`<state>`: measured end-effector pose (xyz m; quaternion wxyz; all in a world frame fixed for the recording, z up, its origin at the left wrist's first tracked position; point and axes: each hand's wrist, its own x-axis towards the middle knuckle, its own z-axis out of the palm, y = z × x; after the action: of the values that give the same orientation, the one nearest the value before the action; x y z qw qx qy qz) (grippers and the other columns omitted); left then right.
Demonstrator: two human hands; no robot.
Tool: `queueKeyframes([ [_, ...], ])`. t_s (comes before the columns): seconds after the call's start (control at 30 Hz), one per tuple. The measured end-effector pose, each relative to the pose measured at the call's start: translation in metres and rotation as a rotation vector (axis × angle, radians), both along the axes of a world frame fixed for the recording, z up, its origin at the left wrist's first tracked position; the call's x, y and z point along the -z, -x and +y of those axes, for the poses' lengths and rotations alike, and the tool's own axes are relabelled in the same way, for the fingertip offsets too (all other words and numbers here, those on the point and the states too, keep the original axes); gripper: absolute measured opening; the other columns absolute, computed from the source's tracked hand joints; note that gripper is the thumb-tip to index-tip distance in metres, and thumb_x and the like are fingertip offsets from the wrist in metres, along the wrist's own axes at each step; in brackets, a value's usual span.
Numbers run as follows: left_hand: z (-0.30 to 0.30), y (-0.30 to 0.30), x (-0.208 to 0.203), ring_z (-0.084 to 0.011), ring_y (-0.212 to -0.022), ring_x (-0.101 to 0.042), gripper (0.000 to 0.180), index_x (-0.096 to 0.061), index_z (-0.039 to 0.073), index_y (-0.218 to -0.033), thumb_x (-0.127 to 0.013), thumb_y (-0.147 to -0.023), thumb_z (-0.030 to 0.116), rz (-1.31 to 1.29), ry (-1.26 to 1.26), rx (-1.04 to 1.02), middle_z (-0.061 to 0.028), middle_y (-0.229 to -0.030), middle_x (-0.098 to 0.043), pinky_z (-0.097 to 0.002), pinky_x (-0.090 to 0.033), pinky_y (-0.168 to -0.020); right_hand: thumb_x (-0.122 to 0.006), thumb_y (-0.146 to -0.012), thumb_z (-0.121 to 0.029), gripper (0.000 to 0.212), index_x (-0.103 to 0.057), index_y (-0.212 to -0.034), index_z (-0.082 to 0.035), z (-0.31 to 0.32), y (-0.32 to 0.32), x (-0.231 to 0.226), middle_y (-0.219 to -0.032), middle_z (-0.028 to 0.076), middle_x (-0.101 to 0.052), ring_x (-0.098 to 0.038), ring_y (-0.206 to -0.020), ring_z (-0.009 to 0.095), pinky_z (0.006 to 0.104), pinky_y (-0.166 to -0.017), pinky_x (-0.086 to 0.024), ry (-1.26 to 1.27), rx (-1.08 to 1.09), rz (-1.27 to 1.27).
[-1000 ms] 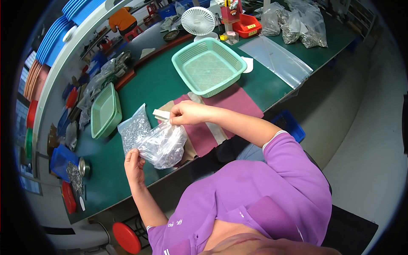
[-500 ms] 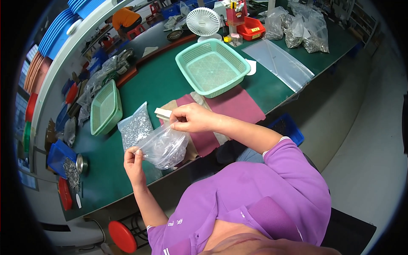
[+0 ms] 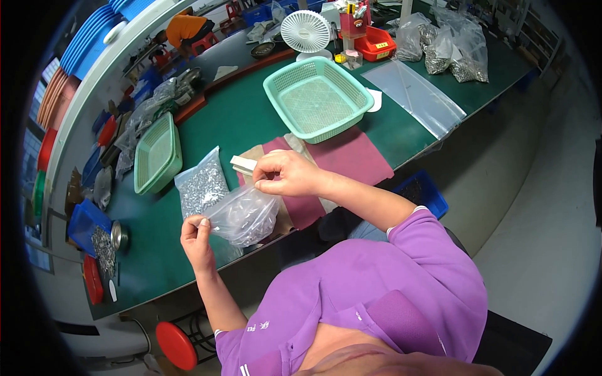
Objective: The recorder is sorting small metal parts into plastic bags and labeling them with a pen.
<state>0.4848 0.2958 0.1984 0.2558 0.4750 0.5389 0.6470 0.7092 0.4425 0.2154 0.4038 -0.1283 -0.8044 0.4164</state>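
Stretched between my two hands is the top edge of a clear plastic bag (image 3: 241, 216), which hangs at the front edge of the green table. My left hand (image 3: 198, 243) pinches its left corner between thumb and fingers. At the other corner, my right hand (image 3: 285, 173) grips the edge with curled fingers. What lies inside the bag is hard to make out through the creased plastic. Just behind it rests another clear bag (image 3: 204, 183) full of small silvery metal parts. A whitish block (image 3: 243, 165) sits beside my right hand, on a tan and maroon cloth (image 3: 351, 160).
A mint-green basket (image 3: 318, 100) stands beyond my hands, with more green baskets (image 3: 157, 156) at the left. Flat clear plastic (image 3: 417, 97), a white fan (image 3: 305, 31), a red bin (image 3: 375, 47) and filled bags (image 3: 467, 59) lie farther back. Loose metal parts (image 3: 103, 250) are at far left.
Both hands keep their hold on the bag's edge, almost in the same place. The view has shifted slightly, and the bag's folds look a little different.
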Motion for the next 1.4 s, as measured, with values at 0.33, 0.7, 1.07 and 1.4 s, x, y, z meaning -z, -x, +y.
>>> queueKeyframes([
  [0.33,0.005,-0.003,-0.001,-0.0077,-0.069,-0.047,0.005,-0.057,0.000,-0.079,-0.061,-0.080,0.003,0.140,-0.008,0.027,-0.0017,-0.077,-0.054,-0.0199,-0.037,-0.063,-0.066,-0.071,-0.010,0.008,-0.062,-0.077,-0.006,-0.001,-0.002,0.000,-0.070,0.003,-0.058,-0.054,-0.068,0.015,0.0269,-0.061,-0.043,-0.073,0.051,-0.019],
  [0.7,0.000,-0.009,-0.007,-0.0096,-0.074,-0.049,0.005,-0.059,0.000,-0.081,-0.062,-0.078,0.000,0.112,-0.077,0.068,-0.0033,-0.081,-0.055,-0.0221,-0.039,-0.067,-0.065,-0.073,-0.011,0.010,-0.061,-0.078,-0.002,-0.008,-0.009,-0.011,-0.077,0.000,-0.057,-0.052,-0.073,0.008,0.0224,-0.067,-0.042,0.389,-0.076,-0.137],
  [1.07,-0.008,-0.007,-0.020,-0.0089,-0.074,-0.051,0.004,-0.060,-0.001,-0.082,-0.061,-0.080,0.003,0.079,0.112,0.105,-0.0030,-0.082,-0.056,-0.0209,-0.040,-0.067,-0.062,-0.071,-0.008,0.010,-0.060,-0.080,-0.003,-0.014,-0.013,-0.015,-0.077,0.005,-0.058,-0.055,-0.076,0.014,0.0267,-0.069,-0.044,-0.138,0.023,-0.142],
  [1.4,-0.009,-0.011,-0.023,-0.0099,-0.071,-0.050,0.003,-0.061,-0.001,-0.076,-0.062,-0.074,-0.002,0.166,0.012,0.067,-0.0037,-0.078,-0.056,-0.0219,-0.039,-0.065,-0.062,-0.070,-0.011,0.005,-0.061,-0.071,-0.006,-0.023,-0.009,-0.015,-0.072,0.004,-0.057,-0.054,-0.069,0.018,0.0298,-0.064,-0.043,0.115,0.036,-0.129],
])
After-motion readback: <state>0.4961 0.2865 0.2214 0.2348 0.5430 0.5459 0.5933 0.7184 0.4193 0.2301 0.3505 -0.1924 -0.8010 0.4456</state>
